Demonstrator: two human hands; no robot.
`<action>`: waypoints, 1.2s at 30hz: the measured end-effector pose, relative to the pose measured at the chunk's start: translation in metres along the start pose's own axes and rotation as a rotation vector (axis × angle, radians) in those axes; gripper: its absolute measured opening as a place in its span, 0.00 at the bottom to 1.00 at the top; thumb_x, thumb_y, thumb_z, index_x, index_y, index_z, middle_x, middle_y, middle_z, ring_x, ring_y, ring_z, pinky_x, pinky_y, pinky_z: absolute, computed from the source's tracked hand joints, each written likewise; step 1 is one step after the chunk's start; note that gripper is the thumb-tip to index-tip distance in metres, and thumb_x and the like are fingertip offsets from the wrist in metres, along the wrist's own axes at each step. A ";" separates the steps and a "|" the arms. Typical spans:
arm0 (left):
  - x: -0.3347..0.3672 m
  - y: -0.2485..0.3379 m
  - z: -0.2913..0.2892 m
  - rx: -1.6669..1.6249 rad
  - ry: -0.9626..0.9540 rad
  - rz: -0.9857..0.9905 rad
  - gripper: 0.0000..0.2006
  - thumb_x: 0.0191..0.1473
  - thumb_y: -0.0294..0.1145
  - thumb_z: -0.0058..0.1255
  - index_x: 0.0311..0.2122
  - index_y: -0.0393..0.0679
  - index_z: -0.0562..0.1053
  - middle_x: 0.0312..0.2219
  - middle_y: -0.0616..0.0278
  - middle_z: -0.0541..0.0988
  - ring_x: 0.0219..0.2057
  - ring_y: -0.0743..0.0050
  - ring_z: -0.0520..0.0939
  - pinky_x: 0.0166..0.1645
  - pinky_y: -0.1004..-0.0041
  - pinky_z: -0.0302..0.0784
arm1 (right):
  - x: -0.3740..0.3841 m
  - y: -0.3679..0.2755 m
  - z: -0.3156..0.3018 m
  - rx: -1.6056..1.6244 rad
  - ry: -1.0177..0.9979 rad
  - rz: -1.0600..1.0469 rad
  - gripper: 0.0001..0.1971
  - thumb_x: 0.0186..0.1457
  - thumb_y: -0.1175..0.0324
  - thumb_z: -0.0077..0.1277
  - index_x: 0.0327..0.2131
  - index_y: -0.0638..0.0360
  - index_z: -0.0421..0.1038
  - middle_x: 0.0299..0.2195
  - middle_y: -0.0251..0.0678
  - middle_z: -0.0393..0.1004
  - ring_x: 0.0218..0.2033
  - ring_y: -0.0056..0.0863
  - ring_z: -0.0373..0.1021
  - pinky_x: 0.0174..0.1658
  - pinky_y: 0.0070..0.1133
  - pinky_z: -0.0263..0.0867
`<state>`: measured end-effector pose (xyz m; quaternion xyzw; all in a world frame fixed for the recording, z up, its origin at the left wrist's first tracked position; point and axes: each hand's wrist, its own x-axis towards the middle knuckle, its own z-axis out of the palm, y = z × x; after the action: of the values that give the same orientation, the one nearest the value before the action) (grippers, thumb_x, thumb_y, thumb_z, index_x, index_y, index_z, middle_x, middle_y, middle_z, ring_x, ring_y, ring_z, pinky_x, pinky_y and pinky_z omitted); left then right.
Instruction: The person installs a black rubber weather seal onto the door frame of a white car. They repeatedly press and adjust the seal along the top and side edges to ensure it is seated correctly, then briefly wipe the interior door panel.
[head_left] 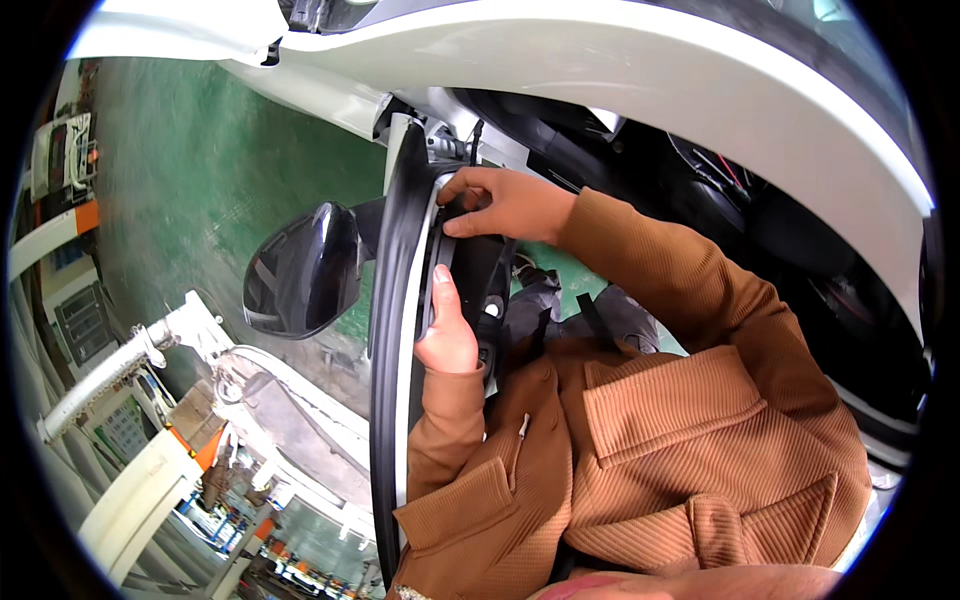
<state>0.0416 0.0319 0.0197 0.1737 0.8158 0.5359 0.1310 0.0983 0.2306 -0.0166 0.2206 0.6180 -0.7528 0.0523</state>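
An opened car door (395,330) stands upright in front of me, its window edge lined with a black trim strip (437,250). My left hand (450,335) is closed at the door's inner side, its thumb stretched along the strip and its other fingers hidden. Farther along, toward the hinge end, my right hand (510,205) bends over the same strip. Its fingers and thumb curl round the strip from both sides, with a dark gap between them. A black side mirror (305,270) sticks out from the door's outer face.
The white car body (600,50) arches over the far side and the right, with the dark cabin opening (740,200) beneath it. Green floor (240,140) shows beyond the door. At left lie a white metal frame (120,370) and a pale car part (290,420).
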 end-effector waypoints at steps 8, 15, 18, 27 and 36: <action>-0.003 -0.021 -0.008 0.096 -0.044 0.016 0.30 0.59 0.26 0.61 0.64 0.27 0.64 0.58 0.44 0.72 0.56 0.53 0.76 0.62 0.60 0.72 | 0.016 0.003 -0.006 0.006 -0.054 0.038 0.24 0.54 0.56 0.70 0.51 0.56 0.77 0.37 0.34 0.75 0.38 0.25 0.72 0.43 0.24 0.68; -0.014 -0.029 -0.019 0.268 -0.099 -0.005 0.31 0.57 0.27 0.59 0.64 0.28 0.66 0.64 0.34 0.64 0.61 0.41 0.72 0.65 0.55 0.70 | 0.037 -0.008 -0.022 -0.179 -0.109 -0.139 0.22 0.46 0.57 0.75 0.39 0.61 0.80 0.32 0.35 0.76 0.35 0.26 0.75 0.39 0.25 0.69; -0.015 -0.025 -0.020 0.280 -0.073 -0.009 0.30 0.58 0.30 0.58 0.64 0.29 0.68 0.65 0.32 0.63 0.62 0.36 0.71 0.66 0.54 0.70 | 0.043 -0.013 -0.024 -0.190 -0.164 -0.151 0.21 0.45 0.57 0.75 0.36 0.62 0.79 0.30 0.35 0.76 0.33 0.28 0.75 0.38 0.25 0.69; -0.007 -0.004 -0.020 0.100 -0.147 -0.159 0.46 0.55 0.39 0.58 0.71 0.25 0.50 0.65 0.39 0.61 0.62 0.48 0.72 0.68 0.59 0.68 | 0.050 -0.007 -0.028 -0.171 -0.283 -0.190 0.19 0.48 0.59 0.73 0.34 0.61 0.77 0.27 0.34 0.76 0.29 0.27 0.74 0.35 0.25 0.67; 0.014 -0.001 -0.023 0.424 -0.222 0.298 0.33 0.61 0.41 0.52 0.66 0.28 0.65 0.64 0.29 0.63 0.61 0.37 0.73 0.65 0.54 0.70 | 0.030 -0.006 -0.030 -0.191 -0.178 -0.180 0.26 0.48 0.50 0.74 0.44 0.57 0.81 0.30 0.35 0.74 0.32 0.30 0.73 0.36 0.26 0.68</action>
<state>0.0196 0.0182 0.0280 0.3731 0.8558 0.3441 0.1000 0.0767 0.2665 -0.0271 0.0905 0.6969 -0.7089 0.0598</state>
